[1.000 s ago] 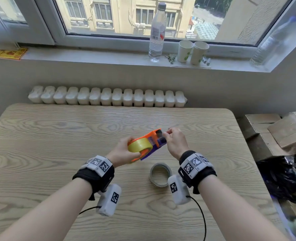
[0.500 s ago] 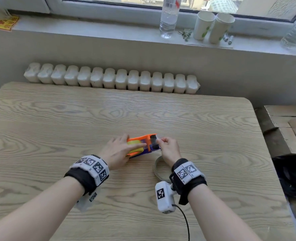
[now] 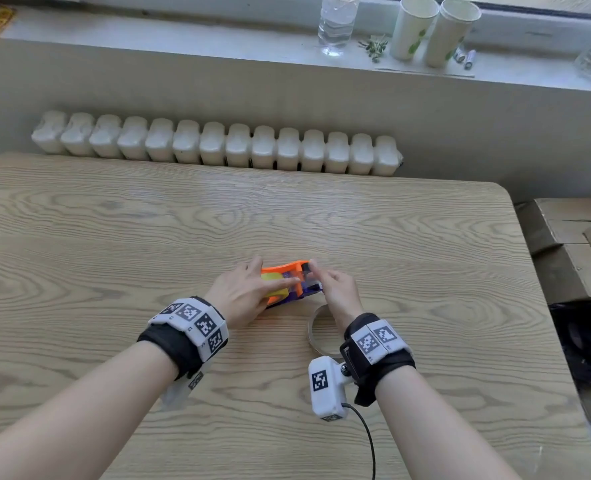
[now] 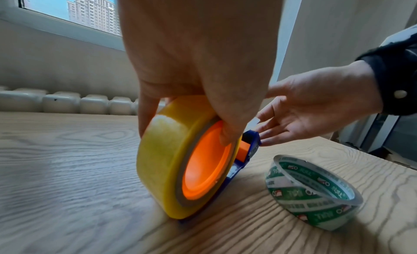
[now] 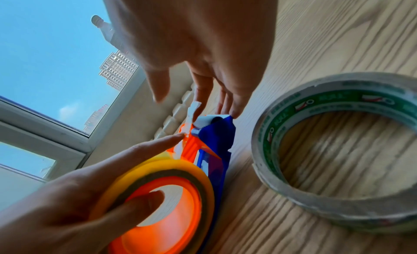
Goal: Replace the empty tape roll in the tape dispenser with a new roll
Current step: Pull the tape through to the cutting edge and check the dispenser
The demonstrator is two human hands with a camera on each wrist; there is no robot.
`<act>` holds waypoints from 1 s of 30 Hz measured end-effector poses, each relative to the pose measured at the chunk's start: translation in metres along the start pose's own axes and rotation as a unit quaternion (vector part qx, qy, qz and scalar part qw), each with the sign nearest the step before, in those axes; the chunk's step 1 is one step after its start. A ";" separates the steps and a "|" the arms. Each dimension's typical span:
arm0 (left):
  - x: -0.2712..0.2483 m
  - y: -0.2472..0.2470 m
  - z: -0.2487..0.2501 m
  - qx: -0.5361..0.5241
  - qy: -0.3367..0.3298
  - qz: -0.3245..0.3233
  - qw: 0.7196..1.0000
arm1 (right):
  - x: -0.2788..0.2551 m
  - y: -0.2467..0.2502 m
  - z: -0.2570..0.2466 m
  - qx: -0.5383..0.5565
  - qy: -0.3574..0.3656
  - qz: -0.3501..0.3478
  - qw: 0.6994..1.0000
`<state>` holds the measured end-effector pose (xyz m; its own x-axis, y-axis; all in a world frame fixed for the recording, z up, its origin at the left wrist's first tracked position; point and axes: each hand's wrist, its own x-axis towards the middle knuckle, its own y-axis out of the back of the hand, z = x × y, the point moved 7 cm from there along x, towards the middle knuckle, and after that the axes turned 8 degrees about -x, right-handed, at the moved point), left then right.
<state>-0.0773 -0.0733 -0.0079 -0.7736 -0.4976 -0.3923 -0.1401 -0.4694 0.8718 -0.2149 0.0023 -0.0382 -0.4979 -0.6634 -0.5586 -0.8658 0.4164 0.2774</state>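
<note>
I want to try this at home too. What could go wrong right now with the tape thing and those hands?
The right hand has fingertips right at the toothed cutter of the tape dispenser, so they might get scratched. The loose tape end is sticking up and could fold and stick to itself or to a finger. The left hand holds the yellow roll; if that grip slips, the dispenser may tip over.

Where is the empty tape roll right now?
The empty tape roll lies flat on the table, just right of the tape dispenser, partly hidden under the right hand in the head view.
</note>
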 end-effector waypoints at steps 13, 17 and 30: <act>-0.024 0.006 -0.026 -0.156 0.033 0.123 0.979 | 0.000 0.003 0.003 -0.049 0.025 0.071 0.996; -0.032 0.007 -0.032 -0.166 0.016 0.164 0.972 | -0.004 0.007 0.001 -0.051 0.025 0.075 0.996; -0.032 0.009 -0.054 -0.200 0.056 0.124 0.970 | 0.005 0.008 0.001 -0.054 0.022 0.068 0.996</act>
<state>-0.0206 -0.1010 -0.0035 -0.6778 -0.6970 -0.2341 0.3095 -0.5593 0.7690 -0.2248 0.0028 -0.0394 -0.6099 -0.6330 -0.4769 -0.7898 0.4359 0.4315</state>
